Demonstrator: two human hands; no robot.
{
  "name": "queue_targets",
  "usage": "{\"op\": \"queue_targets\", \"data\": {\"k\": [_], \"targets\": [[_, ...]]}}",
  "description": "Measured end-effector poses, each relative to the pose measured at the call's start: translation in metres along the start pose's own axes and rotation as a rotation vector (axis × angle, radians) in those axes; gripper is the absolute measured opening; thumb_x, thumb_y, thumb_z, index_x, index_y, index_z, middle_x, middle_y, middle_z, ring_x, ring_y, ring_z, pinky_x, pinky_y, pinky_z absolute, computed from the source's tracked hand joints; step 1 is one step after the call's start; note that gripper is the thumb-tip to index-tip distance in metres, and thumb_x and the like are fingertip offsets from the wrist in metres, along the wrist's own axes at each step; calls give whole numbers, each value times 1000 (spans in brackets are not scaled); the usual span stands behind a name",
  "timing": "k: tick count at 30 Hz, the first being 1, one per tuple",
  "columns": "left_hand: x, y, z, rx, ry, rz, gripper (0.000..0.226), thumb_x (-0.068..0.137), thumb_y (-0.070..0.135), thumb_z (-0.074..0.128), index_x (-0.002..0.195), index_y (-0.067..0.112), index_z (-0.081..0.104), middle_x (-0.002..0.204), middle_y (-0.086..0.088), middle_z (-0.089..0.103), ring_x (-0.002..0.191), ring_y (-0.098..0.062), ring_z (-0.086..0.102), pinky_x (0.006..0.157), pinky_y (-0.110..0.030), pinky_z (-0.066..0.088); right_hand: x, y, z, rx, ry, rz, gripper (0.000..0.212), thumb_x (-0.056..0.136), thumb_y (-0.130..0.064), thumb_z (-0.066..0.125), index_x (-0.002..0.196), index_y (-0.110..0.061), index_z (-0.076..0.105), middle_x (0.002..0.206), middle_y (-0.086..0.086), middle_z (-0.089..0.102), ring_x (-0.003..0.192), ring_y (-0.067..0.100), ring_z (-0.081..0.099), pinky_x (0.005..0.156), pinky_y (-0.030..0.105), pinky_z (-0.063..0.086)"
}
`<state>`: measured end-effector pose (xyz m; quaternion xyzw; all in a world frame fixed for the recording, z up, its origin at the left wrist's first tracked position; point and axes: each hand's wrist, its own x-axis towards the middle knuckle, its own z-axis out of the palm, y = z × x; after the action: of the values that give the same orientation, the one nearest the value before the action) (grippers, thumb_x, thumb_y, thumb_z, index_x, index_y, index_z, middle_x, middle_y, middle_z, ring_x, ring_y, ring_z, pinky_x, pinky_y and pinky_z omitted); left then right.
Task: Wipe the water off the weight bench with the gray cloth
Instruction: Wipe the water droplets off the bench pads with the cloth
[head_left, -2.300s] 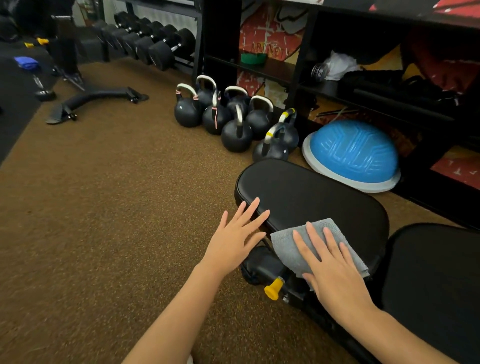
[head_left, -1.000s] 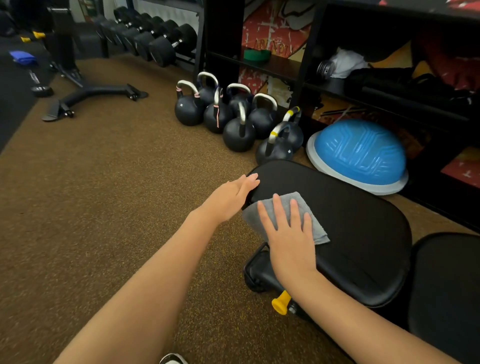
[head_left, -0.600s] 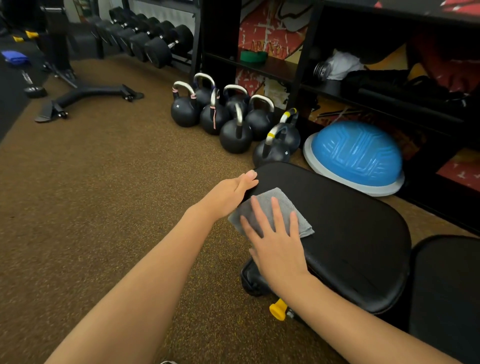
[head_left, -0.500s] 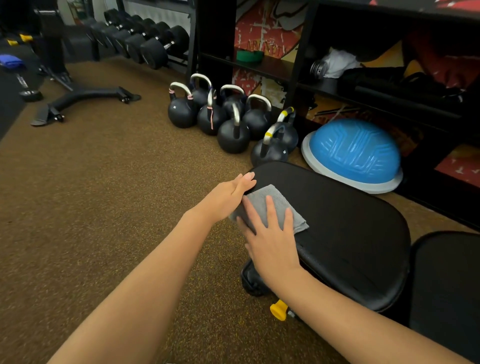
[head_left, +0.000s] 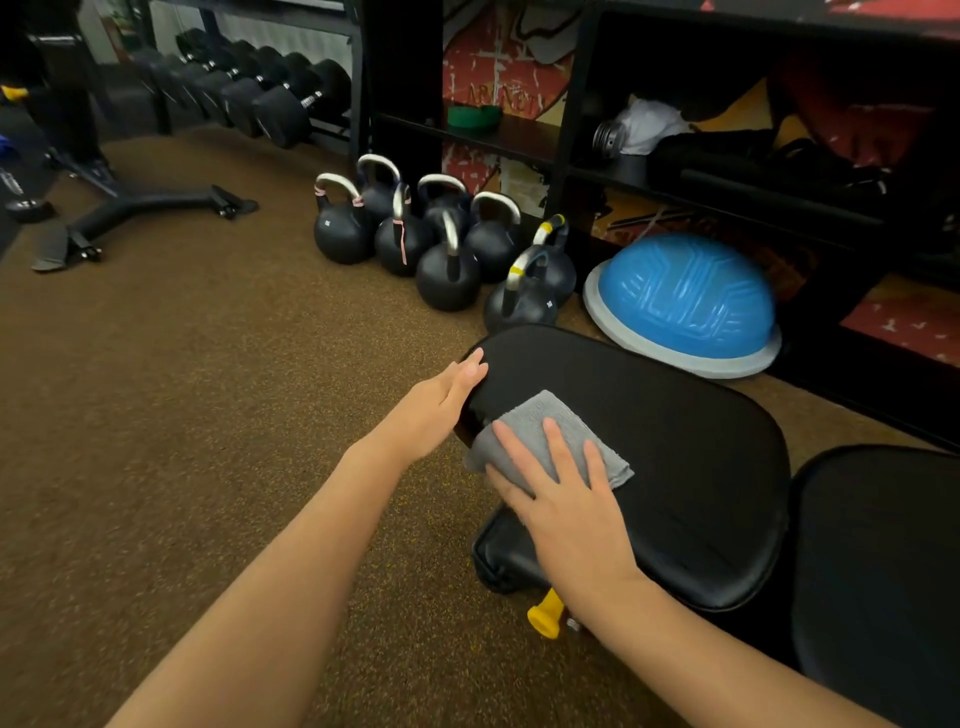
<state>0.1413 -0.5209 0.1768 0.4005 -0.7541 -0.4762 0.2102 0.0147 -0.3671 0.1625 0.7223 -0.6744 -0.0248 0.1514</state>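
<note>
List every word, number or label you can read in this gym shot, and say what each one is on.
"ARNET", doubtful: pale blurred letters on the red wall poster behind the shelf.
Small white marks on the kettlebells: too small to read.
White marking on the end of the nearest dumbbell: too blurred to read.
Raised pattern on the blue balance dome: may be letters, not legible.
Weight bench and gray cloth: no text visible.

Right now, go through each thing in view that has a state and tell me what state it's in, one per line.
gray cloth: folded, flat on the pad's near left corner
right hand: fingers straight, pressing the cloth
left hand: open, resting on the pad's left edge
weight bench pad: no water I can make out
yellow knob: sticking out under the pad
kettlebells: upright on the floor
</note>
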Motion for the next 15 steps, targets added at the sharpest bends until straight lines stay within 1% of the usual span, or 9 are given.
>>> {"op": "queue_targets", "data": {"k": [2,5,6,8,9,10,12,13,15], "targets": [[-1,1,-1,5,-9,-6,73,81,74,21,144,38,28,150,10,34,142,-6,20,119,-39,13,-4,2,-1,26,-9,32,87,51,-25,88,132,-34,54,151,3,36,128,43,43,94,61,40],[0,0,-1,16,-9,9,58,92,63,21,144,36,30,150,11,35,142,-7,20,119,-38,13,4,-4,-3,91,-21,126,102,52,-28,89,141,-34,39,148,6,39,127,44,44,93,63,40],[-1,0,-2,20,-4,13,55,94,59,21,144,36,30,149,11,35,142,-6,20,120,-38,13,10,-8,-4,110,-28,162,101,53,-31,89,141,-31,41,147,8,42,126,44,45,92,63,40],[-2,-1,0,23,14,15,52,96,55,20,144,36,29,148,12,38,143,-6,19,120,-38,11,22,-16,-8,141,-65,232,90,55,-40,87,135,-24,51,142,10,48,122,45,49,89,64,41],[-2,0,1,27,26,12,52,97,54,20,145,36,28,147,12,38,143,-6,19,120,-37,11,27,-19,-11,158,-62,255,85,60,-42,84,136,-24,51,143,10,46,124,45,47,91,65,40],[-1,2,3,32,30,12,52,97,53,20,145,35,28,148,12,38,142,-6,19,120,-37,11,29,-20,-15,170,-64,269,81,69,-41,79,140,-25,44,148,9,39,129,45,41,96,66,35],[-2,3,4,47,45,12,52,97,53,21,145,34,29,150,11,34,143,-7,19,119,-37,12,30,-22,-12,166,-52,224,78,88,-31,61,150,-27,15,159,8,9,141,45,15,106,66,16],[-3,5,5,61,49,17,51,98,52,21,144,32,30,151,11,31,143,-7,19,119,-36,12,27,-21,-9,179,-63,211,78,92,-26,55,151,-28,4,159,6,-2,142,44,5,109,65,8],[-4,9,9,123,58,38,49,99,46,22,144,28,32,154,14,24,144,-7,15,118,-31,10,18,-17,-12,173,-19,220,83,90,-22,58,151,-30,2,159,5,-4,143,42,4,109,64,7]]}}
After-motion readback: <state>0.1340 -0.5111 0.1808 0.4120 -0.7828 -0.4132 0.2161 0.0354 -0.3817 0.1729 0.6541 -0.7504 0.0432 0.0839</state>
